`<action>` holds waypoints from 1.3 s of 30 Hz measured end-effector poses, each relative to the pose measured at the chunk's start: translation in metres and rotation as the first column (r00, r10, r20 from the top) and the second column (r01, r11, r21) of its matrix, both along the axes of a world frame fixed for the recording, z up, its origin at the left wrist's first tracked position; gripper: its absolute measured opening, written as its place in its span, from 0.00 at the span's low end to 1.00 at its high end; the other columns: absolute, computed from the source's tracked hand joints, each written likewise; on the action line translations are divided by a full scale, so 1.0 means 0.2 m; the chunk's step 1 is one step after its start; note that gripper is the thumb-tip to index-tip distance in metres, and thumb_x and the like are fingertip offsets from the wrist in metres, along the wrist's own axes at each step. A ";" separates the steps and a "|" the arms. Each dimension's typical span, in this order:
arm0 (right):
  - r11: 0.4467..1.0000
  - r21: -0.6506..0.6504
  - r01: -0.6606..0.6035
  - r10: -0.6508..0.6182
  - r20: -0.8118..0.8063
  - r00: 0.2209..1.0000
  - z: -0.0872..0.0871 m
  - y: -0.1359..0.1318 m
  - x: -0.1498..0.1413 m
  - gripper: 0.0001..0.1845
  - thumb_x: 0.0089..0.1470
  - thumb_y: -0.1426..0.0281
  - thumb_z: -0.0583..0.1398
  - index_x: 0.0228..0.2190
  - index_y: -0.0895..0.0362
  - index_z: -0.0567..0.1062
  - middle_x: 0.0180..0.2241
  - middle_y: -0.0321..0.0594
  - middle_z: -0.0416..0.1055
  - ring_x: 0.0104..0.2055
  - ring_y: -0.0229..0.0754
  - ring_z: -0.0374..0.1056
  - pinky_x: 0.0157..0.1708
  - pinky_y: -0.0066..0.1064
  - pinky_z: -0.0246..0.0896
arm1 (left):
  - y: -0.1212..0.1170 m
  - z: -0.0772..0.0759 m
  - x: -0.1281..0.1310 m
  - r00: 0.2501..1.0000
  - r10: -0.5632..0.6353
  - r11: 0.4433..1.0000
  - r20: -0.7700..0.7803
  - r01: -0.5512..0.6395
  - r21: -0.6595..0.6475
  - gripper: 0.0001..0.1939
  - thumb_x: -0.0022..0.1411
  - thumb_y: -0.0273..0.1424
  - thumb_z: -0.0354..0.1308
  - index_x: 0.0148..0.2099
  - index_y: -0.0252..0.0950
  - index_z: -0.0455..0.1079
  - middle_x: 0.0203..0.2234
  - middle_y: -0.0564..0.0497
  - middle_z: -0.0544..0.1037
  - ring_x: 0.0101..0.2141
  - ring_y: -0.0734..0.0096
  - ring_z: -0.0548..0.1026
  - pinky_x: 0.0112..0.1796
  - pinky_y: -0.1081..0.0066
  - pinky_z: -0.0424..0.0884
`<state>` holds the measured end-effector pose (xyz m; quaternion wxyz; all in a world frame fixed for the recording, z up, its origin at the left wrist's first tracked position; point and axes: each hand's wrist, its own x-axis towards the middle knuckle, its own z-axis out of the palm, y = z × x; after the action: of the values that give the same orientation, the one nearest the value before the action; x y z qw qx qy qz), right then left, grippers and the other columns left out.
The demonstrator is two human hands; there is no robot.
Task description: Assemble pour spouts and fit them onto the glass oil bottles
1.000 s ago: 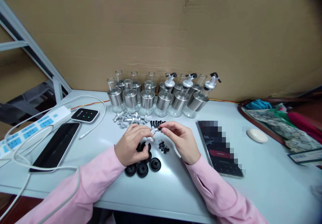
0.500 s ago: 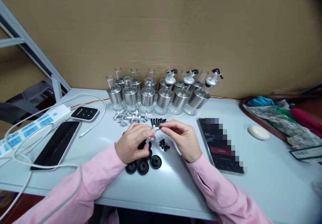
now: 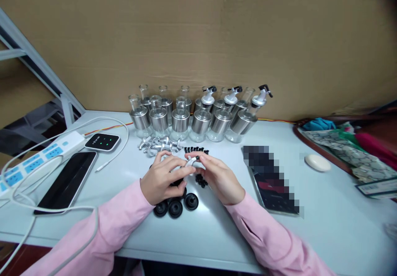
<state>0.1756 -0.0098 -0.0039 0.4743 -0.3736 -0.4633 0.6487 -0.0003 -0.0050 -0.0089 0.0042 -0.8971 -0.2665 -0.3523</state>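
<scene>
My left hand (image 3: 164,179) is closed around a silver pour spout (image 3: 192,160), held just above the table. At the spout's black tip, the fingers of my right hand (image 3: 222,180) are pinched together. Under and in front of my left hand lie several round black stoppers (image 3: 191,201), some of them partly hidden. Small black fittings (image 3: 202,181) sit in a cluster, half covered by my right hand. Beyond my fingers is a row of short black tips (image 3: 195,149). A pile of silver spouts (image 3: 159,146) rests behind my left hand.
Glass bottles with metal sleeves (image 3: 180,121) stand in two rows at the back; three carry spouts. On the left are a power strip (image 3: 40,160), a black phone (image 3: 66,181) and a white cable. A pixelated phone (image 3: 269,181) and a white oval object (image 3: 318,162) lie right.
My right hand has shifted slightly left, its fingers closer around the spout's tip and more over the small black fittings. My left fingers have moved along the spout. The view has shifted a little.
</scene>
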 end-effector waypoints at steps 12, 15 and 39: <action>0.978 -0.103 -0.182 0.164 -0.162 0.973 0.05 -0.01 0.01 0.13 0.45 0.59 0.61 0.30 0.56 0.76 0.36 0.42 0.73 0.39 0.43 0.67 0.37 0.33 0.61 | 0.01 0.00 0.01 0.994 -0.091 0.995 0.061 0.093 -0.025 0.16 0.58 0.25 0.51 0.49 0.38 0.57 0.35 0.49 0.76 0.36 0.69 0.73 0.43 0.65 0.61; 0.977 -0.109 -0.186 0.164 -0.180 0.970 0.04 -0.01 0.01 0.13 0.45 0.60 0.62 0.30 0.56 0.76 0.34 0.41 0.72 0.35 0.42 0.67 0.37 0.33 0.61 | 0.01 -0.01 0.00 0.986 -0.108 0.992 0.126 0.116 -0.056 0.22 0.56 0.28 0.55 0.52 0.37 0.53 0.35 0.48 0.74 0.35 0.67 0.72 0.42 0.63 0.62; 0.948 -0.317 -0.045 -0.071 -0.344 0.936 0.04 0.03 0.05 0.14 0.42 0.62 0.64 0.27 0.59 0.69 0.18 0.32 0.66 0.20 0.32 0.62 0.23 0.23 0.56 | -0.02 0.03 -0.02 0.982 -0.157 0.906 -0.105 0.101 -0.411 0.09 0.45 0.34 0.54 0.31 0.35 0.65 0.25 0.51 0.68 0.29 0.68 0.63 0.37 0.63 0.56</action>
<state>0.1848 -0.0048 0.0033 0.4868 -0.3269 -0.2576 0.7680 -0.0044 -0.0082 -0.0030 -0.1863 -0.9161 -0.2726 -0.2275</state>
